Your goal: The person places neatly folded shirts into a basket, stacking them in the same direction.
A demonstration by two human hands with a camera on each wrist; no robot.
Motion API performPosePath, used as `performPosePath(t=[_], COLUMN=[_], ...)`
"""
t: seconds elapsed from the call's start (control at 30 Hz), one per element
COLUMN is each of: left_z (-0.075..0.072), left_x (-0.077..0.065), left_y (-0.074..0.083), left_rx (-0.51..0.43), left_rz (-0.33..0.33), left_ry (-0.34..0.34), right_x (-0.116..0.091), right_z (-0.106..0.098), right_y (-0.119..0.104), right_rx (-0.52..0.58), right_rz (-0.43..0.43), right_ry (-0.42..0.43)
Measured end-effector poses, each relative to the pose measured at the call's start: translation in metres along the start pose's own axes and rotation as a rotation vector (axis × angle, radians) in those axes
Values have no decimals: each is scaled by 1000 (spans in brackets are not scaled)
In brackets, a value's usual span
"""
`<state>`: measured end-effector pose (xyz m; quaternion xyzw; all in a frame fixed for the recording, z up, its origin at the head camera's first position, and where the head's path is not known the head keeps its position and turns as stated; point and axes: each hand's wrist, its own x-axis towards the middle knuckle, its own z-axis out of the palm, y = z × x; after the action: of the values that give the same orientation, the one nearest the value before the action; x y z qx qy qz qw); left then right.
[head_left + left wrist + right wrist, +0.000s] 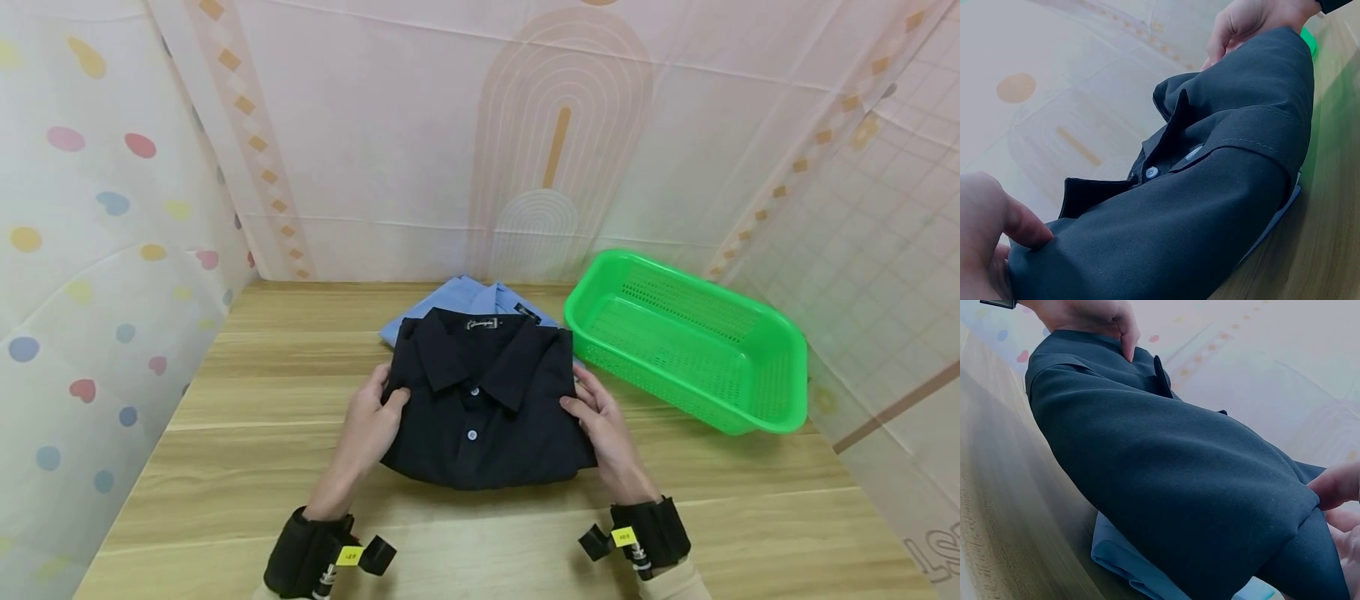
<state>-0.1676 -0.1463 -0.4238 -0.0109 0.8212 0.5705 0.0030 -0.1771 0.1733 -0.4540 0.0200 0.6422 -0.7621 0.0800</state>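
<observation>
Between my two hands is a folded black collared shirt [480, 433], its collar at the far side and white buttons down the front. My left hand [377, 417] grips its left edge, thumb on top and fingers underneath. On the opposite edge my right hand [603, 425] holds it the same way, with the thumb [1335, 486] pressed on the cloth. The wrist views show the shirt lifted and tilted over the wooden table. Behind and partly under it lies a folded light blue shirt [461, 293], mostly hidden by the black one.
A green perforated plastic basket [772, 367] stands on the table at the right, with nothing inside it. The wooden table [262, 400] ends at patterned cloth walls [375, 150] at the back and on both sides.
</observation>
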Motion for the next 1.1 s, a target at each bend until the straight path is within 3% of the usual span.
performPosePath(t=[1.1], left_z=[12], left_x=[5], left_y=[5], left_rx=[-5], left_rz=[20], left_ry=[-9], right_x=[-4], right_z=[-13], right_y=[-5], right_rx=[-28], right_rz=[-26], right_ry=[15])
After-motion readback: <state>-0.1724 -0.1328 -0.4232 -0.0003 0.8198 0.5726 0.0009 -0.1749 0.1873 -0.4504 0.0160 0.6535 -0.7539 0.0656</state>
